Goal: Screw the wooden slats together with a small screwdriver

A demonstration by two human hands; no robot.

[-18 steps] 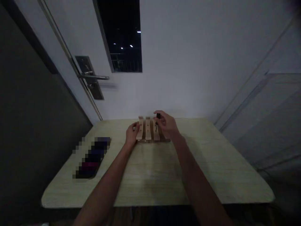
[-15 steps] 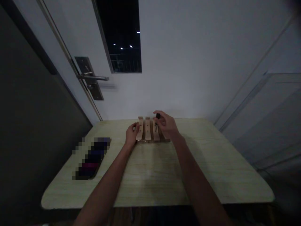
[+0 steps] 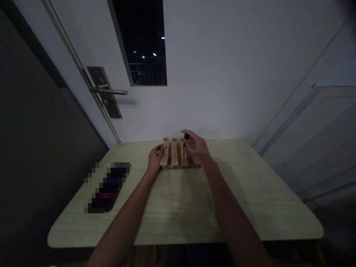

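A small wooden rack of parallel slats (image 3: 174, 154) lies at the far middle of the table. My left hand (image 3: 154, 159) rests against the rack's left edge with its fingers curled on the outer slat. My right hand (image 3: 195, 148) hovers over the rack's right side and pinches a small black-handled tool (image 3: 186, 137), whose thin shaft points down at a slat. The right part of the rack is hidden under that hand.
The light wooden table (image 3: 183, 207) stands against a white wall. A blurred dark object (image 3: 107, 187) lies on the table's left side. A door with a metal lever handle (image 3: 109, 91) is at the left, and a dark window (image 3: 141, 40) sits above.
The view has shifted slightly. Both hands stay at the rack, with the right hand and its tool barely moved.
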